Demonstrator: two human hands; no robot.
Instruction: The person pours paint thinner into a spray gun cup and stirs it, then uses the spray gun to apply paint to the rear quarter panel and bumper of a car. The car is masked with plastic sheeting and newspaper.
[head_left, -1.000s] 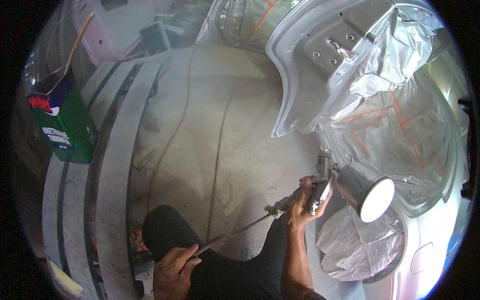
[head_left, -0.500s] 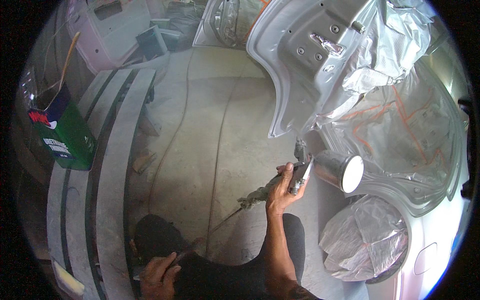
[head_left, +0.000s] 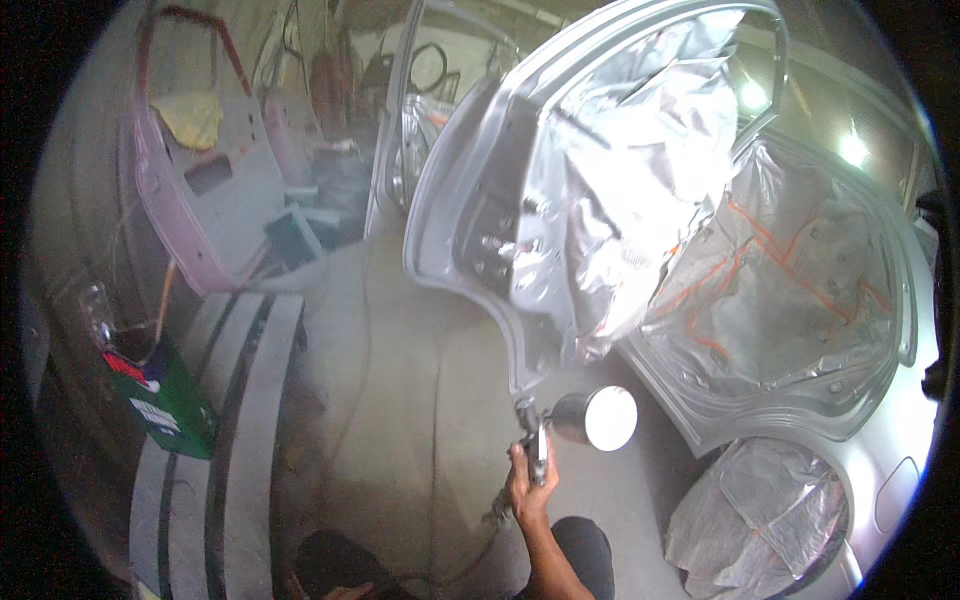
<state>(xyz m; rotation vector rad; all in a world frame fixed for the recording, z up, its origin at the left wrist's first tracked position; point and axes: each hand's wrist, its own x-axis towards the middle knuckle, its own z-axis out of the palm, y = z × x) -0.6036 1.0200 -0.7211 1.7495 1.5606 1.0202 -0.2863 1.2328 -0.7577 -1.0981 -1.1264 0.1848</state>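
Note:
My right hand point(head_left: 530, 492) is closed around the handle of a spray gun point(head_left: 535, 440), its nozzle end up and away from me. A round metal paint cup point(head_left: 572, 420) with a pale lid sticks out from the gun's right side. The gun is just below the lower edge of an open silver car door point(head_left: 450, 225), apart from it as far as I can see. Silvery masking film point(head_left: 640, 170) covers much of the door. Only a sliver of my left hand point(head_left: 350, 592) shows at the lower edge, by my left knee; its fingers are hidden.
On the left, a slatted bench point(head_left: 250, 440) holds a green can point(head_left: 175, 415) with a stick in it. Car doors point(head_left: 225, 190) stand behind. A hose point(head_left: 435, 440) crosses the floor. At the right are the film-covered door opening point(head_left: 790, 270) and wheel point(head_left: 755, 520).
My view has tilted up, showing more of the door. The spray gun now points upward under the door's lower edge. My left hand has mostly dropped out of view. The air looks hazier.

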